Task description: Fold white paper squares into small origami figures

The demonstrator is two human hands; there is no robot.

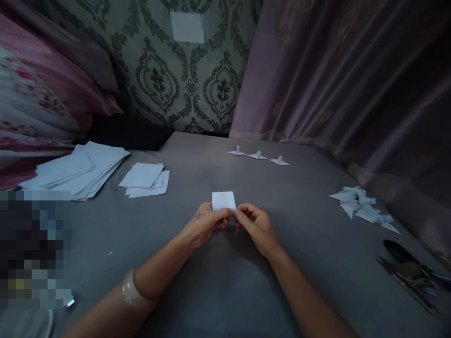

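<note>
A small white piece of paper (223, 200), roughly square, is held up in front of me over the grey surface. My left hand (207, 219) is closed on its lower left part, with the thumb lying across the bottom edge. At the lower right corner, my right hand (256, 225) pinches the same paper between thumb and fingertips. The two thumbs nearly meet there. Whether the paper is folded in layers at that corner is hidden by the fingers.
A large paper stack (105, 162) and a smaller pile of paper squares (144, 176) lie left. Three folded paper figures (258, 155) stand in a row at the back. More folded figures (366, 209) are heaped right, near scissors (405, 270). A blurred patch hides the left edge.
</note>
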